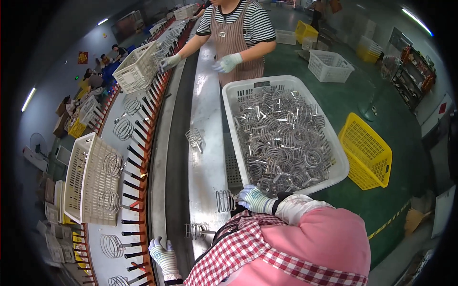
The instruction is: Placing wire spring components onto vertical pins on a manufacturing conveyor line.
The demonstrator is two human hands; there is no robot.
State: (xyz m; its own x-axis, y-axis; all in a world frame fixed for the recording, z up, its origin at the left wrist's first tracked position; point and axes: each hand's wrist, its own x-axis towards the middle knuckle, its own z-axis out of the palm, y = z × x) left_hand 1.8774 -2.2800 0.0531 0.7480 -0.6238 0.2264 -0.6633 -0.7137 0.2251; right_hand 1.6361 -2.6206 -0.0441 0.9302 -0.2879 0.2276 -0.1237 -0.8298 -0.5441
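The gloved right hand [255, 199] pinches a wire coil [224, 200] at its left; the left hand [162, 255] spreads open, empty.

**Signs, labels and boxes around the room**

A small red square sign [83, 57] hangs on the grey wall at the far left. A dark little label [261, 84] sits on the far rim of the big white crate [237, 102]. A red patch [442, 108] shows on a pale panel at the right edge. Brown cardboard boxes [61, 125] stand stacked on the floor at the left. A flat piece of brown cardboard [414, 220] lies on the green floor at the lower right.
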